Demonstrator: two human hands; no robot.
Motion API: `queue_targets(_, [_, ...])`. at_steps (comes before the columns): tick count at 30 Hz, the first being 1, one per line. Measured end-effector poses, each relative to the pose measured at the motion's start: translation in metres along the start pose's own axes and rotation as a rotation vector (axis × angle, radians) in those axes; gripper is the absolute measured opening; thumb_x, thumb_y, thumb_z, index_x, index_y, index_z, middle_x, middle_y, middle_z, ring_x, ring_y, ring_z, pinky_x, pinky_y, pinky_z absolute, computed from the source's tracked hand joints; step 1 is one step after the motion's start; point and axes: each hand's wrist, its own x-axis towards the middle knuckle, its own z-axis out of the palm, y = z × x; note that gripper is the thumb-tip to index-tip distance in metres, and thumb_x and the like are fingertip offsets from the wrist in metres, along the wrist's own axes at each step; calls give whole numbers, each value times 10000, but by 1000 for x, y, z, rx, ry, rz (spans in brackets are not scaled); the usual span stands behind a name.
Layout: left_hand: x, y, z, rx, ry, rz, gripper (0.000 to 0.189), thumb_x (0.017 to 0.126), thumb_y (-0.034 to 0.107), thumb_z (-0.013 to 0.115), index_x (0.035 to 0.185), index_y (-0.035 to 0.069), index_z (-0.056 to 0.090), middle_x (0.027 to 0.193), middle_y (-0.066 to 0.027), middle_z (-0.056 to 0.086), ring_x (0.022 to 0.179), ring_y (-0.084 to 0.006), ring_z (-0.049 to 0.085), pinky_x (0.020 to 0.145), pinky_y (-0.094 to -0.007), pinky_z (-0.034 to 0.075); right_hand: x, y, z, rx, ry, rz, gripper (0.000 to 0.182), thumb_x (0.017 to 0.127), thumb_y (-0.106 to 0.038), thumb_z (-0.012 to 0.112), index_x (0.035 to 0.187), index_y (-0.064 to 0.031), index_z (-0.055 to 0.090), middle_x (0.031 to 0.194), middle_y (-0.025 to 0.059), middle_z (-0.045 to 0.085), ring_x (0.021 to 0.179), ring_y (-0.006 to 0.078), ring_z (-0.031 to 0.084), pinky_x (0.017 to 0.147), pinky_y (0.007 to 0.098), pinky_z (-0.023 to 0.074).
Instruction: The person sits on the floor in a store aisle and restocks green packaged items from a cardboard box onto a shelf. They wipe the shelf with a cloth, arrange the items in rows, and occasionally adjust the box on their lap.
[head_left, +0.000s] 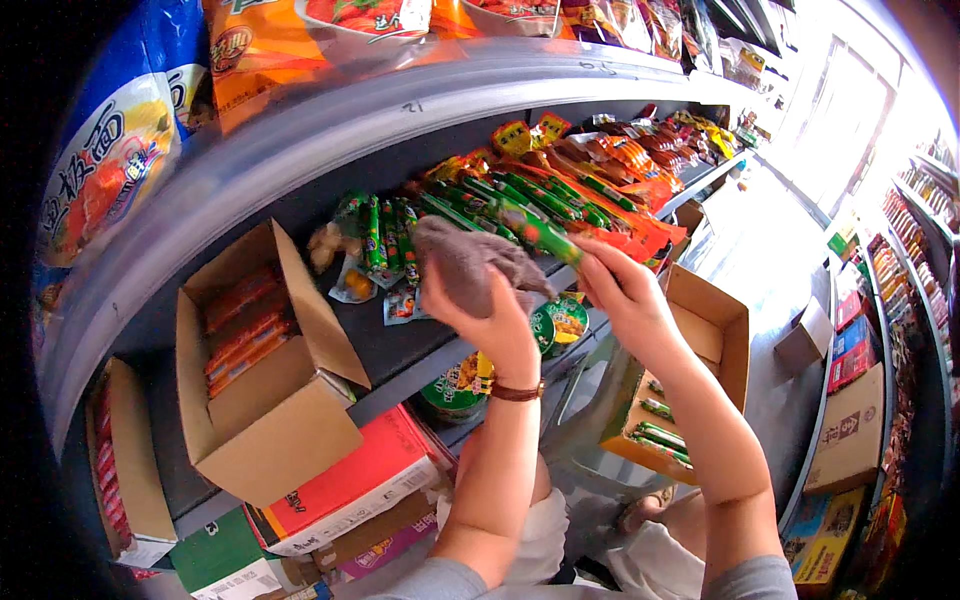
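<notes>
Bunched in my left hand (476, 311) is a grey-brown cloth (469, 259), held over the front of a dark shelf (375, 341). My right hand (619, 289) grips the near end of a green-wrapped stick-shaped packet (544, 234), blurred and slanting up to the left, close to the cloth. Behind both hands, more green stick packets (517, 195) lie in rows on the shelf, partly hidden by the cloth. Several stand upright in a small group of green packets (386, 236) to the left. Small clear sachets (354, 281) lie in front of these.
An open cardboard box (274, 442) with orange-red packets (251, 330) stands on the shelf at left. Below right, another open carton (705, 337) contains green packets (660, 435). Green-lidded noodle tubs (454, 397) and a red carton (360, 480) sit lower down. A metal shelf edge (420, 105) overhangs the row.
</notes>
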Motion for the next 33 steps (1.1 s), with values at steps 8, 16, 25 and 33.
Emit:
queue_targets(8, [6,12,-5,54,79,52,578,782,54,589,1284,-16,312,1323,-213,270,1225,-310,295,1037,-436,182,100,47,64,-627,24,-413,392,733,-24,532,1125,-30,531,1011,172,496,964,347,488,838,370,424])
queue_targets(16, [6,9,-6,42,77,46,555,787,74,595,1263,-29,329,1294,-208,316,1203,-309,322,1029,-428,210,87,47,43,-703,-123,-481,369,665,25,539,1027,-42,577,1022,131,512,1006,307,466,871,363,400])
queue_targets(25, [-22,24,7,61,-178,20,568,805,100,603,1276,-30,313,1286,-161,372,1153,-238,404,986,-359,324,-43,115,-109,-762,-270,-3,163,785,6,493,935,-25,548,860,148,585,825,302,571,704,352,466])
queue_targets(33, [-63,29,23,-18,-522,147,607,635,29,595,1224,59,450,1190,-153,354,1140,-318,363,986,-412,278,-129,125,-136,-1037,-607,602,238,683,-59,572,911,-2,531,900,153,599,860,304,579,742,379,470])
